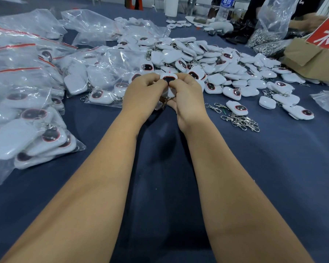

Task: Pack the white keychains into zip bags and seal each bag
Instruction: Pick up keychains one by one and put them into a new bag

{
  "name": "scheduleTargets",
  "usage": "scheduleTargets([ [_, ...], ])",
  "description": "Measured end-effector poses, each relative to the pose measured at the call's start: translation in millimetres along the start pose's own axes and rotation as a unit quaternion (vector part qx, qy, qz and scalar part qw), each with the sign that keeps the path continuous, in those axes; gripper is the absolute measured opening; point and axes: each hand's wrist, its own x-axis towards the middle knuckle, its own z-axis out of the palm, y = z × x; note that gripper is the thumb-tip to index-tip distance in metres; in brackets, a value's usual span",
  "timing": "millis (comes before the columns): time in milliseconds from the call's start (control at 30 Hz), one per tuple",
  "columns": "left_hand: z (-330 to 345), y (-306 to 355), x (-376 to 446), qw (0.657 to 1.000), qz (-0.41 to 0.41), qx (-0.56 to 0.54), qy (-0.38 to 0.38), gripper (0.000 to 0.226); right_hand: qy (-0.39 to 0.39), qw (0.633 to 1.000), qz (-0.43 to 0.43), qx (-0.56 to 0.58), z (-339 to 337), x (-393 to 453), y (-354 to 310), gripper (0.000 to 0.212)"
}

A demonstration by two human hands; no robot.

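Packing | my left hand [142, 92] and right hand [186, 95] both pinch one white keychain [169, 80], upright between them | loose pile [207, 57] lies just beyond, nearer my right

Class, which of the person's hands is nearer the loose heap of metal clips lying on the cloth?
Right. The right hand is just left of the clips; the left hand lies beyond it.

Even overhead light, soft shadows, glare on plastic, wide-angle edge distortion w/ blur

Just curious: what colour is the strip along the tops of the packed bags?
Red, on the zip bags at the left in the head view.
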Motion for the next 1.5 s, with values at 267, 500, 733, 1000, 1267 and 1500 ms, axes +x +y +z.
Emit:
scheduleTargets([
  [267,-0.4,1.2,-1.3,1.0,0.001,-0.011,-0.003,0.017,0.004,1.0,-0.006,-0.019,0.1,1.9,2.5,0.014],
  [500,-0.3,0.3,-0.4,1.0,-0.006,-0.023,0.003,0.022,-0.009,1.0,-0.009,0.015,0.0,1.2,0.9,0.02],
  [733,1.0,0.4,-0.3,0.999,0.026,-0.021,0.021,0.015,-0.016,0.999,0.007,0.035,-2.3,2.9,-0.6,0.024],
  [1000,1.1,4.0,-0.1,0.995,-0.026,-0.079,0.045,0.019,0.014,0.998,-0.026,-0.053,0.9,1.6,1.3,0.017],
  [1267,-2.3,-1.1,4.1,0.993,0.007,-0.023,0.117,0.033,0.084,0.99,-0.106,-0.042,-2.1,3.9,0.6,0.018],
  [1500,-1.1,-2.9,6.4,0.996,-0.017,0.044,0.075,0.024,0.08,0.983,-0.095,0.138,-0.2,3.7,-5.5,0.023],
])
